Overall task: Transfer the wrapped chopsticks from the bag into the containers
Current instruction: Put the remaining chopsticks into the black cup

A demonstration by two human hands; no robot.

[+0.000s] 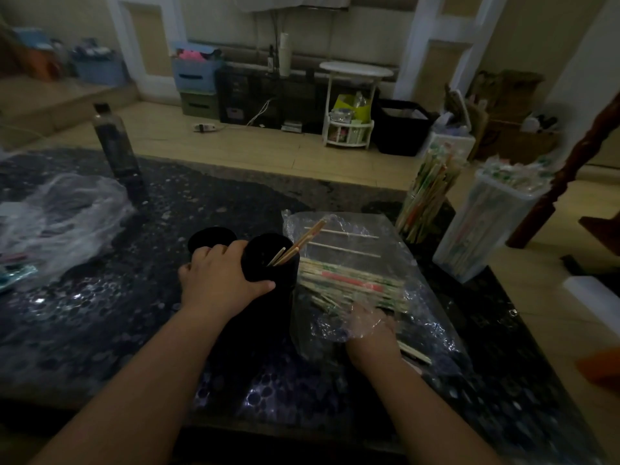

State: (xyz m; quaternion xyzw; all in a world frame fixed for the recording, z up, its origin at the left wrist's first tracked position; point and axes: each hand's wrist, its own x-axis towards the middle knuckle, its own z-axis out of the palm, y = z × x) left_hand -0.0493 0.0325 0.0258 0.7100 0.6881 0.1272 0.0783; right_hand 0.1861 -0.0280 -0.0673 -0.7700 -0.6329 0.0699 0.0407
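Dim light falls on a glossy dark table [100, 313] speckled with pale round flecks, where a crumpled film of clear plastic [60, 213] lies at the left beside a tall dark bottle [115, 149]. With fingers and thumb wrapped round its rim, the left hand [218, 280] grasps a black cylindrical container [271, 263] holding a few thin chopsticks [298, 245], with a second black cylinder [211, 238] just behind it. The right hand [370, 328] is inside the crinkly clear bag [419, 297], at the near end of the flat stack of wrapped chopsticks [349, 283], its grip hidden by the plastic.
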